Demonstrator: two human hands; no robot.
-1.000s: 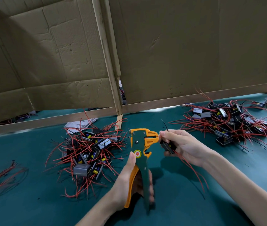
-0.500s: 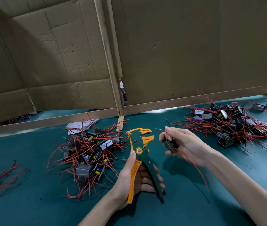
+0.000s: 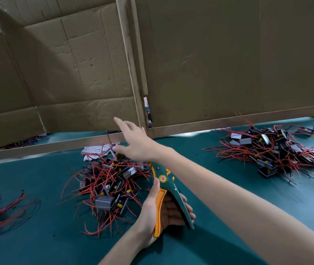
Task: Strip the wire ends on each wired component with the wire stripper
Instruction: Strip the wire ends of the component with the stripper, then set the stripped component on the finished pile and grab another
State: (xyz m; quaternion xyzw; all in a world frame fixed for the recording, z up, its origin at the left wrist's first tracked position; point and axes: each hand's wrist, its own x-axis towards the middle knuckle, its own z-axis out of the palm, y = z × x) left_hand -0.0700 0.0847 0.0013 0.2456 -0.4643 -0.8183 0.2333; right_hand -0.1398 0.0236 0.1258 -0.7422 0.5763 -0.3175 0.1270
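View from a head camera looking down at a teal worktop (image 3: 37,178) backed by tall cardboard panels (image 3: 229,54) in a wooden frame (image 3: 129,64).

The left hand (image 3: 152,213) grips a green and orange wire stripper (image 3: 163,178) low in the centre, just right of the nearer pile. The thumb lies along the orange handle and the fingers curl round the green one, with the two handles spread apart. The tool's head points up and away, and the right forearm crosses in front of it, so its jaws are mostly hidden.

The right hand (image 3: 136,144) reaches across to the left, above the far edge of a heap of wired components (image 3: 110,184): small dark and grey blocks tangled in red wires. Its fingers are spread and nearly straight, the index finger pointing up. It is blurred. A small component (image 3: 117,150) with a red wire sits right at the thumb tip; whether the thumb touches it cannot be told.

A crumpled white sheet (image 3: 95,150) shows behind the heap, partly covered by wires. A second heap of wired components (image 3: 273,150) lies well apart at the right, its far end cut off by the picture's edge. A few loose wired pieces (image 3: 3,211) lie at the left edge, also cut off. More wires show dimly through the gap under the panels
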